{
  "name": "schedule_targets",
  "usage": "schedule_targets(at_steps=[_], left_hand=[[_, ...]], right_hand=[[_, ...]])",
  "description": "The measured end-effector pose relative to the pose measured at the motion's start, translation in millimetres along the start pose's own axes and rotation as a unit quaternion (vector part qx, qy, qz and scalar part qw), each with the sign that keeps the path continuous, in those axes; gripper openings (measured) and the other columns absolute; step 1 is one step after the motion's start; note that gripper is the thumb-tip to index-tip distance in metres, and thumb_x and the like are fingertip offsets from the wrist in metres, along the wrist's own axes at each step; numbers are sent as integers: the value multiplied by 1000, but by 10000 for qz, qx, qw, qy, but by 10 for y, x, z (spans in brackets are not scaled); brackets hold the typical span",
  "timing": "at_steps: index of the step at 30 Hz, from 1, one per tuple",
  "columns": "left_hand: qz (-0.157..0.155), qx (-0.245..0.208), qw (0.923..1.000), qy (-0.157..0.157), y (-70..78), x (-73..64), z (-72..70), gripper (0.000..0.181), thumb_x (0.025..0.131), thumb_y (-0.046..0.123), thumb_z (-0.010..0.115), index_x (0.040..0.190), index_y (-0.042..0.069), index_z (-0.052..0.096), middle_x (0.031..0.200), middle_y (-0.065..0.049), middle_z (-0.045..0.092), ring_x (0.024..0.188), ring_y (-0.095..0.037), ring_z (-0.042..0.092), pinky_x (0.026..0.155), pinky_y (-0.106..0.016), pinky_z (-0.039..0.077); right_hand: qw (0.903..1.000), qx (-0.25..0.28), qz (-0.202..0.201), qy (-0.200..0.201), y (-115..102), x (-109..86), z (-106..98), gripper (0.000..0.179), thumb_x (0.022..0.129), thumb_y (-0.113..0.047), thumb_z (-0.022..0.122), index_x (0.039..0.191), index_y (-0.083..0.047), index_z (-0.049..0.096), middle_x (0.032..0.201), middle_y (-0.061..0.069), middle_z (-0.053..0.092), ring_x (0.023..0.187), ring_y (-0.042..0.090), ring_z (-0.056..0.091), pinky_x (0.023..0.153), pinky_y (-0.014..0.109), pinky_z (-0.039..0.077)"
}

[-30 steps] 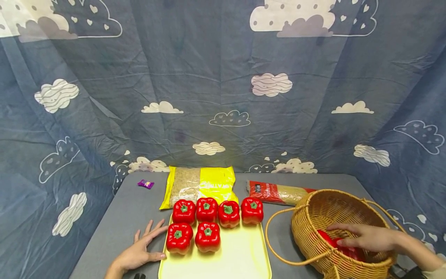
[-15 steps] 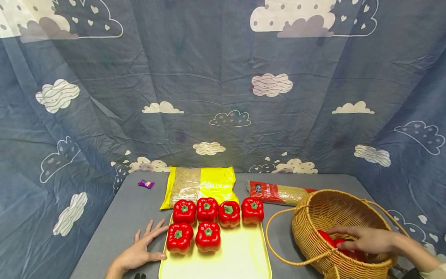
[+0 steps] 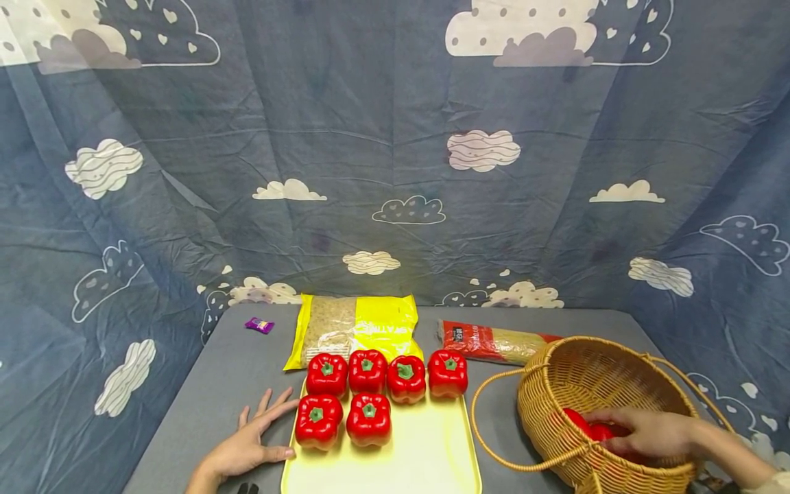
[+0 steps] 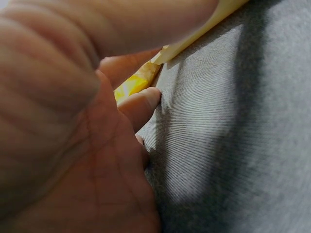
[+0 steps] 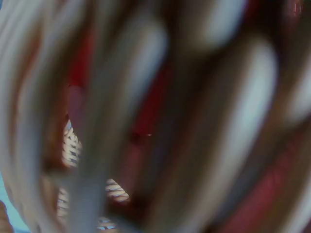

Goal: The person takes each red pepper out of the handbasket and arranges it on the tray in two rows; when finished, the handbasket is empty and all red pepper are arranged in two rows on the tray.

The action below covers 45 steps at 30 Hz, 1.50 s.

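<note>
My left hand (image 3: 243,446) lies on the table with fingers spread, its thumb and fingertips at the left edge of the yellow tray (image 3: 426,453). On the tray stand several red bell peppers (image 3: 368,418) with green stems, two rows of them. My right hand (image 3: 654,433) reaches inside the wicker basket (image 3: 537,405), fingers and thumb curled on a red bell pepper (image 3: 623,447) that the hand mostly hides. Another red pepper (image 3: 578,420) lies beside it in the basket. Blurred wicker strands (image 5: 243,107) fill most of the right wrist view, with red showing through.
Behind the tray lies a yellow bag (image 3: 385,322) of dry food. A red pack of noodles (image 3: 494,341) lies left of and behind the basket. A small purple wrapped sweet (image 3: 259,325) sits at the back left. The basket's handle (image 3: 478,429) loops toward the tray.
My right hand has shifted slightly to the right and down inside the basket, its fingers drawn in more round the pepper. The left hand and the tray's peppers have stayed in place.
</note>
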<state>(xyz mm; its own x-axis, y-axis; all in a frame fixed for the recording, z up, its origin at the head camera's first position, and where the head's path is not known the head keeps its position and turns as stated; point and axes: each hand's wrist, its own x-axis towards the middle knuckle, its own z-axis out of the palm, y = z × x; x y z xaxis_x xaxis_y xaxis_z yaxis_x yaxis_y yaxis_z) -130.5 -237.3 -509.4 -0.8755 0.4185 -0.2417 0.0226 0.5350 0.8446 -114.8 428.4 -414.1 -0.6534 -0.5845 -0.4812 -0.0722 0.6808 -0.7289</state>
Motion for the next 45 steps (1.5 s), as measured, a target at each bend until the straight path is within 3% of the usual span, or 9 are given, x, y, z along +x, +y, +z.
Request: schedule_targets(at_steps=[5, 8, 13, 15, 22, 28, 34, 39, 45], left_hand=[[-9, -43, 10000, -19, -2, -5, 1, 83, 78, 25, 84, 150, 9, 46, 165, -25, 15, 147, -52, -21, 102, -75, -26], [3, -69, 10000, -34, -1, -6, 1, 83, 78, 25, 84, 150, 10, 46, 166, -25, 14, 147, -52, -22, 102, -75, -26], [-34, -63, 10000, -19, 1, -3, 1, 83, 78, 25, 84, 150, 10, 46, 166, -24, 14, 148, -51, -22, 103, -75, -26], [-75, -48, 10000, -8, 2, -1, 1, 83, 78, 25, 85, 150, 10, 46, 166, -23, 15, 148, -51, -21, 103, -75, -26], [-34, 11, 10000, -4, 5, 14, -3, 82, 78, 26, 84, 150, 11, 46, 166, -23, 15, 148, -51, -21, 103, -75, -26], [-60, 16, 10000, -16, -7, 7, -5, 83, 78, 25, 85, 150, 10, 46, 166, -24, 15, 148, -52, -21, 103, -75, -26], [-70, -40, 10000, -39, -17, 8, -3, 83, 79, 25, 84, 150, 10, 45, 166, -24, 14, 148, -52, -22, 102, -75, -26], [12, -38, 10000, -37, -11, 6, -4, 83, 79, 25, 84, 150, 9, 45, 166, -25, 13, 148, -52, -22, 103, -75, -26], [108, -51, 9999, -21, -5, -2, -8, 82, 79, 25, 84, 150, 9, 45, 165, -26, 13, 147, -52, -23, 102, -75, -26]], right_hand=[[9999, -116, 77, 77, 9, 12, 27, 38, 100, -10, 57, 130, 12, 51, 123, 17, 57, 98, -11, 47, 80, 14, 40], [9997, 89, 198, 77, 9, 11, 41, 37, 99, -10, 58, 130, 8, 51, 119, 14, 56, 95, -6, 47, 78, 15, 39], [9998, -89, -44, 192, 2, -15, 29, 31, 100, -11, 57, 129, 2, 53, 116, 12, 55, 95, -6, 47, 77, 15, 39], [9995, -149, -128, 256, -17, -26, 8, 32, 102, -13, 56, 129, 2, 52, 117, 13, 55, 96, -7, 48, 77, 15, 41], [9989, -3, 166, 427, -126, -57, -69, 43, 102, -17, 57, 136, 8, 47, 120, 16, 58, 94, -4, 53, 74, 19, 50], [9982, -160, -244, 526, -202, -98, -141, 38, 103, -14, 55, 133, 7, 47, 118, 15, 58, 94, -5, 53, 72, 22, 53], [9949, -471, -346, 819, -296, -154, -195, 36, 102, -14, 55, 134, 1, 49, 122, 17, 55, 97, -10, 48, 69, 24, 55], [9912, -727, -519, 975, -331, -168, -240, 33, 103, -14, 55, 135, -9, 51, 119, 10, 57, 98, -10, 46, 68, 24, 55], [9869, -896, -691, 1148, -442, -181, -269, 33, 103, -12, 54, 136, -8, 49, 120, 11, 56, 99, -8, 49, 68, 24, 55]])
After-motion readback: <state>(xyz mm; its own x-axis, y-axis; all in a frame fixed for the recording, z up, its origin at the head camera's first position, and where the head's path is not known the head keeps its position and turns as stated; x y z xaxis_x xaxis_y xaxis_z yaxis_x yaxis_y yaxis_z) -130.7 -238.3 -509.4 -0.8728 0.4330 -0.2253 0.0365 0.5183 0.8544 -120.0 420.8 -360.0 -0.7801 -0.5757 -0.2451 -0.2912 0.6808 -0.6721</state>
